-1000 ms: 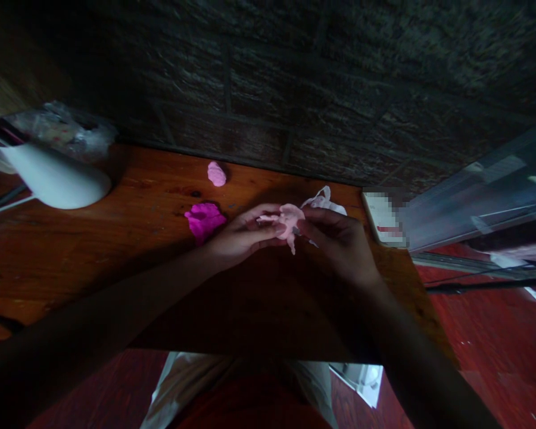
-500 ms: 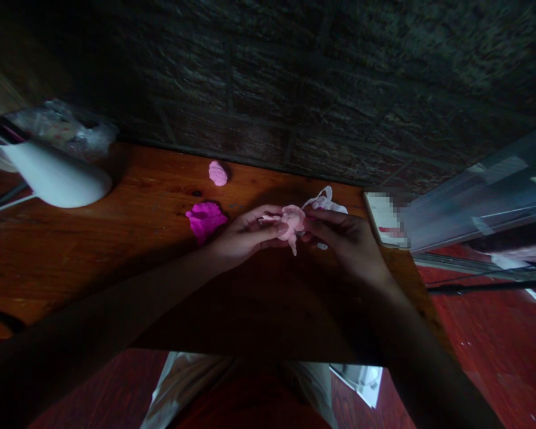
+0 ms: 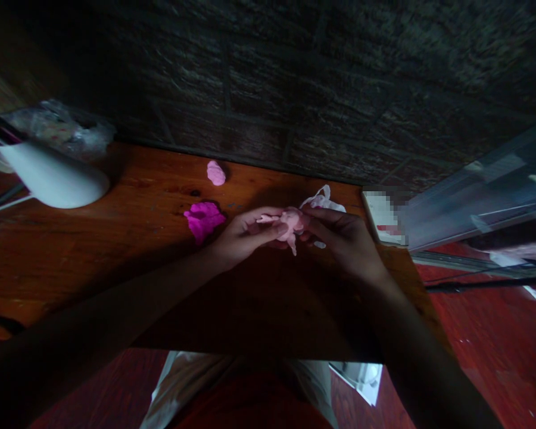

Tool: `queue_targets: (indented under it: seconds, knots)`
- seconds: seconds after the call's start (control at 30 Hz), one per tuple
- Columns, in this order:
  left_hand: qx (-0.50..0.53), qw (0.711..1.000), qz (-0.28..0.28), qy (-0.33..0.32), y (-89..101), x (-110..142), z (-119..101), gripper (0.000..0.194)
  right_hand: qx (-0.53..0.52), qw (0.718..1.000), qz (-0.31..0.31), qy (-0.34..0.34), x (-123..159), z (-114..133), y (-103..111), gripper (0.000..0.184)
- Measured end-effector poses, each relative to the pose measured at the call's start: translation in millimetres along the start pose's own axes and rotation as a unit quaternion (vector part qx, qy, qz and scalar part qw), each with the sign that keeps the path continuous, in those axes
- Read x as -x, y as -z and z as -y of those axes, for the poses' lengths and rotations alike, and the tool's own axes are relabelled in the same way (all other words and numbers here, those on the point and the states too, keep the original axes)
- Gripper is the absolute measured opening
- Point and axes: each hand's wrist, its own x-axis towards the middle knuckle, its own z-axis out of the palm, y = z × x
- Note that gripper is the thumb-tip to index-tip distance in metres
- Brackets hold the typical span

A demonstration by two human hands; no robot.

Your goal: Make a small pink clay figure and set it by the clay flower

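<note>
Pale pink modelling clay (image 3: 290, 227), shaped into a ragged piece with thin lobes, is held above the wooden table by both hands. My left hand (image 3: 241, 238) is closed round its left side, thumb on top. From the right, my right hand (image 3: 348, 241) pinches the clay's edge with thumb and fingers; the fingertips are partly hidden. Left of my left hand lies a flattened magenta piece of clay (image 3: 204, 220). A small pink clay lump (image 3: 216, 173) sits farther back. Behind my right hand is a crumpled whitish piece (image 3: 326, 199), partly covered.
A white tapered object (image 3: 56, 179) stands at the left with clear plastic wrapping (image 3: 71, 128) behind it. A dark brick-patterned wall (image 3: 259, 89) borders the table (image 3: 152, 196). At the right are a white box (image 3: 381, 214) and a glassy panel (image 3: 473, 190).
My right fingers have shifted slightly left onto the clay, and its upper lobe looks pressed lower. The whole view has moved a little; the other pieces stay in place.
</note>
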Motion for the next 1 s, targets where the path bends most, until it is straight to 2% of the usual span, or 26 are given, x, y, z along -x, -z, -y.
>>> queue_targets:
  seconds: [0.17,0.37,0.63,0.77,0.87,1.0]
  knots:
    - [0.011,1.000,-0.013,0.005,-1.3,0,-2,0.033,-0.039,0.999,-0.005,-0.004,0,-2,-2,0.034]
    - [-0.012,1.000,-0.012,-0.005,-1.9,1,-3,0.029,-0.037,0.999,0.006,0.009,1,-1,-3,0.029]
    - [0.005,0.999,0.003,-0.037,2.6,1,-2,0.031,-0.047,0.997,0.060,0.028,0,-3,5,0.027]
    - [0.050,0.998,0.040,-0.014,4.6,2,0,0.032,-0.030,0.994,0.083,0.061,-1,-3,11,0.027]
    - [0.087,0.995,0.040,0.009,5.6,2,-1,0.027,-0.031,0.993,0.082,0.081,1,1,13,0.034]
    - [0.111,0.992,0.038,0.045,3.1,2,-6,0.027,-0.036,0.992,0.094,0.073,5,4,9,0.041]
